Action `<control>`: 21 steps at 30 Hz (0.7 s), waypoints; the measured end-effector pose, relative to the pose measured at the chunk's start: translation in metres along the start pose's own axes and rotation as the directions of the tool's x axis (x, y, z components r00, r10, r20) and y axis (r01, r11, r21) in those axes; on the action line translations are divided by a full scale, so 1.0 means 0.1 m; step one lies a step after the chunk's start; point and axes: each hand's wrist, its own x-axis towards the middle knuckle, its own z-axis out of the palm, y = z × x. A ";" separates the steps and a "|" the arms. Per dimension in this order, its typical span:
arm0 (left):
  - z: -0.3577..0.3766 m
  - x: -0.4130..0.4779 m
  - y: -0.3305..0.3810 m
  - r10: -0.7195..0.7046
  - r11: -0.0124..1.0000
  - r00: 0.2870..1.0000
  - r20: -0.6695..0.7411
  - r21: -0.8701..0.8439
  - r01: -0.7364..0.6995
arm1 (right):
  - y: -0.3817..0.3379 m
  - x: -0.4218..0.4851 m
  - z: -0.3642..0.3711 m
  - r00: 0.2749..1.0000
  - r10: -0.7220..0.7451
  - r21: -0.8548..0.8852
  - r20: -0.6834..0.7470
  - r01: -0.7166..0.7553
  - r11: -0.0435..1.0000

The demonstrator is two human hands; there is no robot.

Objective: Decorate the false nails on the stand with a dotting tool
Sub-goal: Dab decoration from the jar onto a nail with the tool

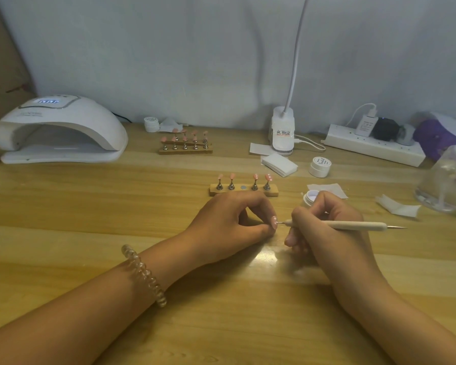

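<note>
Pink nail (274,223), off the stand (244,191) just on its far side, is pinched in the left hand (221,227). The right hand (324,246) pinches the tool (353,225), tip at the nail. A tremor or heavy press could smear the white dots (274,219).

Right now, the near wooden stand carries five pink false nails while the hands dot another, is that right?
No: the head view shows four pink false nails on the near wooden stand, its middle spot empty. The left hand and right hand do dot another nail with the cream dotting tool.
</note>
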 end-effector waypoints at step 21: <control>0.01 0.00 -0.01 0.006 1.000 1.000 0.003 0.003 -0.006 | 0.01 0.00 0.00 1.000 -0.021 -0.017 -0.002 0.021 1.000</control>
